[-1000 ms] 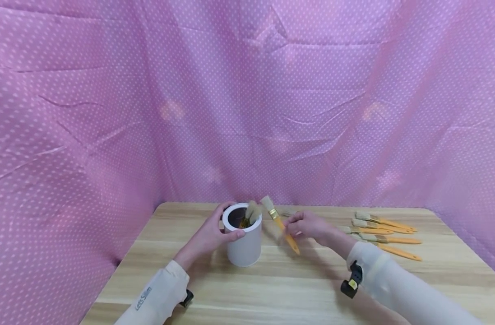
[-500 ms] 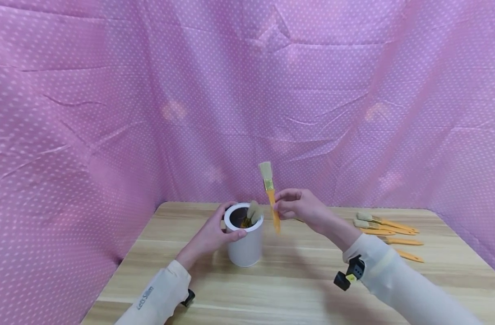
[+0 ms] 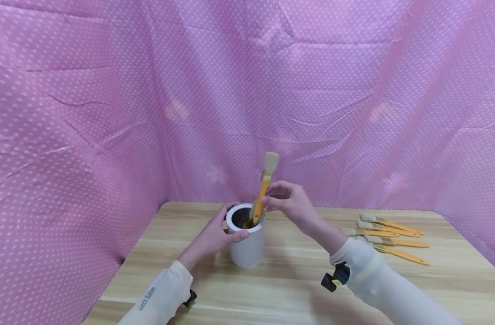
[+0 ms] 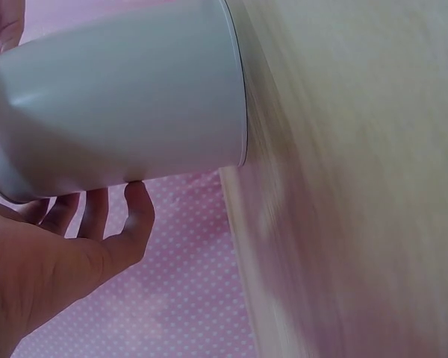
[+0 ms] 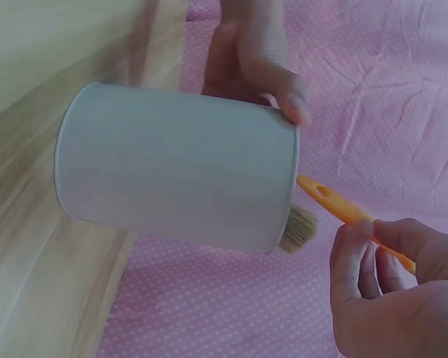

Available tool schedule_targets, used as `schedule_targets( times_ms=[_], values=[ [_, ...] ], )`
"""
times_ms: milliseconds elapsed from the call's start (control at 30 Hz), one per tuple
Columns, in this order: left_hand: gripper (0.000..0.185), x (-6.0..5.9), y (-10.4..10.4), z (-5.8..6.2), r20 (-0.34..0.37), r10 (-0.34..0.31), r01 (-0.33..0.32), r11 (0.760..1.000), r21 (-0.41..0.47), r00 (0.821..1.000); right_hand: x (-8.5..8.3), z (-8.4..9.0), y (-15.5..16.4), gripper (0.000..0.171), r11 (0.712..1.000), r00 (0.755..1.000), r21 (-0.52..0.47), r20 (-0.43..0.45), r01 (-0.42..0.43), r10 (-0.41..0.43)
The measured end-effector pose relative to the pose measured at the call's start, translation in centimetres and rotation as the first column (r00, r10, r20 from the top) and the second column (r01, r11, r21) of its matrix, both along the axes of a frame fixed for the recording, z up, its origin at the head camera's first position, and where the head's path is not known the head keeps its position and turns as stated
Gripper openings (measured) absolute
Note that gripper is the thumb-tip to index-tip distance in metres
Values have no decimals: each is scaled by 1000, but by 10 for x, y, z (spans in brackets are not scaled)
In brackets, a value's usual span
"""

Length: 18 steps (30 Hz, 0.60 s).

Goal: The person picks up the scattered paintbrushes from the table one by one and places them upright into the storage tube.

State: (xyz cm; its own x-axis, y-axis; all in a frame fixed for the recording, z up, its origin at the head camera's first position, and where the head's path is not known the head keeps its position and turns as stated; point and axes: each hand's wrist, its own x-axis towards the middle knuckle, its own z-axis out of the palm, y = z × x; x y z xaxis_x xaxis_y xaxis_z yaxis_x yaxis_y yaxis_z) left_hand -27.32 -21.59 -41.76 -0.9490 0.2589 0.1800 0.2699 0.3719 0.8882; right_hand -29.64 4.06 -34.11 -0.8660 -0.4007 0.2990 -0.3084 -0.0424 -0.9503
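Note:
A white cylindrical can (image 3: pixel 248 248) stands upright on the wooden table (image 3: pixel 296 289). My left hand (image 3: pixel 216 232) grips the can at its rim, thumb on the near side; the left wrist view shows the fingers (image 4: pixel 97 216) curled behind the can (image 4: pixel 127 104). My right hand (image 3: pixel 281 201) pinches an orange-handled brush (image 3: pixel 261 192) by the handle, bristles up, the handle's end dipped inside the can's mouth. In the right wrist view the orange handle (image 5: pixel 336 209) meets the can (image 5: pixel 175 175) at its rim, where the bristles of another brush (image 5: pixel 297 227) stick out.
Several more orange-handled brushes (image 3: pixel 389 232) lie side by side on the table at the right. A pink dotted cloth (image 3: pixel 247 99) hangs close behind and on both sides. The table's front edge is near my sleeves.
My right hand lifted the brush off the table, turned it bristles up and carried it left to the can, where its handle now enters the mouth. The left hand stayed on the can.

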Motion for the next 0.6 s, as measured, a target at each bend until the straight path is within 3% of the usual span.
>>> schedule_targets(
  times_ms=[200, 367, 600],
  values=[
    [91, 4, -2, 1, -2, -19, 19, 1000, 0, 1000, 1, -4, -8, 20, 990, 992, 135, -126, 38, -21],
    [90, 5, -1, 1, -24, -2, 2, 1000, -21, 1000, 1, -7, -11, 19, 985, 984, 167, -178, 35, -5],
    [91, 4, 0, 0, -29, -9, 8, 1000, -21, 1000, 3, -9, -9, 18, 960, 964, 250, -258, 130, -63]
  ],
)
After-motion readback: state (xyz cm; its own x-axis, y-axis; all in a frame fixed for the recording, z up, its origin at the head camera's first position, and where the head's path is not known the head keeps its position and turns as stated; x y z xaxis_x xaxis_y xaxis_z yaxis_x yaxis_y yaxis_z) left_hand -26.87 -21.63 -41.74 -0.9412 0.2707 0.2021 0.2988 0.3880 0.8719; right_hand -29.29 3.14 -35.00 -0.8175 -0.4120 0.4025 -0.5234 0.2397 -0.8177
